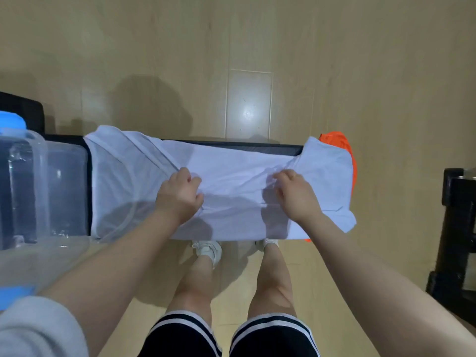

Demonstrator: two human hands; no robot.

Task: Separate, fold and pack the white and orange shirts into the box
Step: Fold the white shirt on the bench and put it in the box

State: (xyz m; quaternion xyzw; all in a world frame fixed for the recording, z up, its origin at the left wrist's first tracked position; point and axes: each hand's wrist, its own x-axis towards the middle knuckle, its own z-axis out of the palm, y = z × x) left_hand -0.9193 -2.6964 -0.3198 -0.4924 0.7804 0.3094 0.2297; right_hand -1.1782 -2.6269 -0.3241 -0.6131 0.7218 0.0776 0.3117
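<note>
The left hand [179, 195] and the right hand [296, 194] each pinch a bunch of the white shirt [231, 171], which lies spread flat across the dark table [231, 145]. The clear box [43, 191] sits at the table's left end, and the orange shirt [340, 144] peeks out from under the white one at the far right.

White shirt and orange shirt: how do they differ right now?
The white shirt is spread flat across the dark table, almost fully visible; the orange shirt lies bunched at the table's right end, mostly hidden beneath the white one. The left hand and right hand both pinch the white shirt; neither touches the orange one. Both are on the table, outside the clear box.
</note>
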